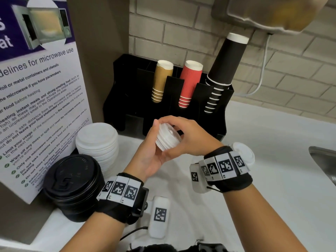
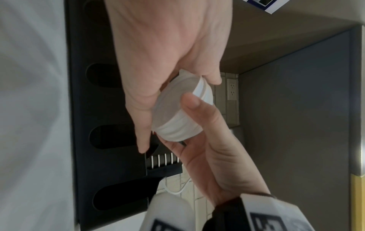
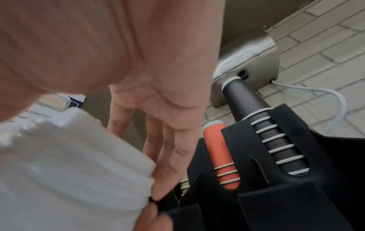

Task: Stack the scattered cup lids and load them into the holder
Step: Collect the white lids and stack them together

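Pale brick wall (image 1: pixel 181 33) and white counter (image 1: pixel 272 160) fill the head view, with a purple-and-white microwave notice (image 1: pixel 36 88) at the left edge. Black holder (image 1: pixel 127 99) at centre, against the wall, carrying a tan cup stack (image 1: pixel 161 80), a red cup stack (image 1: pixel 189 82) and a black cup stack (image 1: pixel 223 70) in its slots. Just below the holder, at frame centre, a small stack of white lids (image 1: pixel 168 138) held off the counter between both hands: left hand (image 1: pixel 151 153) cupped beneath with the thumb up along the near-left side, right hand (image 1: pixel 189 137) curled over the top and right side. Taller pile of white lids (image 1: pixel 97 142) at centre left, beside the notice; black lids (image 1: pixel 72 184) stacked at lower left; one single white lid (image 1: pixel 243 153) on the counter behind the right wrist. Metal sink edge (image 1: pixel 321 160) at the right border.

Seen from the left wrist: same white lids at frame centre, underside towards the lens, left hand (image 2: pixel 169 54) reaching down from the top and wrapping them, right hand (image 2: pixel 213 148) rising from the lower right with the thumb pressed on the rim. Holder's dark slots along the left half.

Seen from the right wrist: white lids as a blurred ribbed mass in the lower left, right-hand fingers (image 3: pixel 169 156) bent against their side, holder (image 3: pixel 296 195) with red and black cups at the right, steel wall unit (image 3: pixel 247 62) above.
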`<state>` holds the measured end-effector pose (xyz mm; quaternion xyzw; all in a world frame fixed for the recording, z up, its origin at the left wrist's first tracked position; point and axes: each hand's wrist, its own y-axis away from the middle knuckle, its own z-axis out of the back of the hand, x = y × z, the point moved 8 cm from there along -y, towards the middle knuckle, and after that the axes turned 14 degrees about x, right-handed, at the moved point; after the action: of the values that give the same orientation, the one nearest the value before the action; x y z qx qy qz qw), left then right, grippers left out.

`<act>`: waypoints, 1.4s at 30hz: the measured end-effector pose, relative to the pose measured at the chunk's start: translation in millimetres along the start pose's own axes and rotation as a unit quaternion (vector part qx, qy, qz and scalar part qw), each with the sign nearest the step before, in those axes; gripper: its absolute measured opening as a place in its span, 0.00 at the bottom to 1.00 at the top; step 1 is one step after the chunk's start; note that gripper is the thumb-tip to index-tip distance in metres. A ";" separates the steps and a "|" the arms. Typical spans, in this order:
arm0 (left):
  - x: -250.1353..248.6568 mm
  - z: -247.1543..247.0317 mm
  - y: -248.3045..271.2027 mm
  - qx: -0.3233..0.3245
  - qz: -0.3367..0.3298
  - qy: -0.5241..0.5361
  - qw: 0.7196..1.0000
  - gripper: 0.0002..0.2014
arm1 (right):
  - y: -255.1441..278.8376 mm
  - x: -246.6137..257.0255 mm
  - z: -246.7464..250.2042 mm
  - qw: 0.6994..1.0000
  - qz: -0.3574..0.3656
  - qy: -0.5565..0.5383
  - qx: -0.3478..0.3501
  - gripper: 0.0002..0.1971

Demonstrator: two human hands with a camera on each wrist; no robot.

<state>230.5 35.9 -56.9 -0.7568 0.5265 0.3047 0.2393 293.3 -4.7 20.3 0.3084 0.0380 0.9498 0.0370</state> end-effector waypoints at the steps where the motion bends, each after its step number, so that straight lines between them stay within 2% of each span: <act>1: -0.5 4.1 0.5 -0.011 -0.001 0.005 1.000 0.32 | -2.9 2.0 6.5 1.000 0.004 0.007 -0.005 0.40; 3: -0.7 19.5 2.8 -0.065 -0.007 0.031 0.997 0.29 | -12.7 5.1 26.1 0.999 0.009 0.006 -0.039 0.40; 5: 0.7 36.9 7.3 -0.122 -0.015 0.051 0.991 0.21 | -30.5 4.6 45.5 0.996 0.009 0.001 -0.088 0.41; 7: 4.4 50.2 11.5 -0.157 -0.014 0.049 0.986 0.13 | -55.2 -0.5 53.6 0.993 -0.021 0.019 -0.111 0.40; 10: 10.2 61.5 17.3 -0.183 -0.004 0.051 0.982 0.10 | -93.7 -12.0 37.2 0.986 -0.100 0.120 -0.053 0.39; 13: 12.4 65.7 21.1 -0.193 0.000 0.048 0.980 0.09 | -116.7 -25.9 14.3 0.941 -0.179 0.288 0.012 0.41; 15: 12.7 67.2 23.0 -0.197 0.000 0.044 0.979 0.09 | -127.4 -29.9 4.3 0.921 -0.194 0.336 0.025 0.43; 20: 14.0 67.4 24.9 -0.196 0.004 0.042 0.980 0.07 | -145.4 -32.4 -10.0 0.912 -0.200 0.357 0.029 0.44; 24: 17.2 63.7 26.4 -0.186 0.009 0.039 0.982 0.05 | -151.9 -41.7 -26.0 0.907 -0.229 0.346 0.074 0.39; 29: 17.7 63.9 27.6 -0.186 0.010 0.038 0.982 0.06 | -154.6 -51.5 -37.5 0.896 -0.240 0.364 0.083 0.34; 34: 17.8 66.6 28.2 -0.192 0.012 0.033 0.981 0.07 | -153.2 -51.6 -36.7 0.880 -0.249 0.393 0.091 0.21; 35: 17.7 67.1 28.2 -0.192 0.011 0.030 0.981 0.07 | -150.0 -48.8 -35.1 0.884 -0.245 0.390 0.080 0.20; 37: 16.4 67.8 27.7 -0.191 0.008 0.024 0.981 0.06 | -136.3 -34.5 -22.6 0.911 -0.209 0.355 0.020 0.18; 40: 14.0 70.1 26.2 -0.188 0.004 0.017 0.982 0.05 | -87.4 -20.7 19.4 0.961 -0.151 0.204 -0.114 0.15; 42: 12.7 71.1 25.1 -0.180 0.003 0.007 0.984 0.05 | -41.4 -25.7 45.3 0.970 -0.138 0.096 -0.178 0.13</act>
<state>195.3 67.8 -116.8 -0.7881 0.4667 0.3900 0.0945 342.6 36.3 37.9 0.1958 -0.0867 0.9522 0.2179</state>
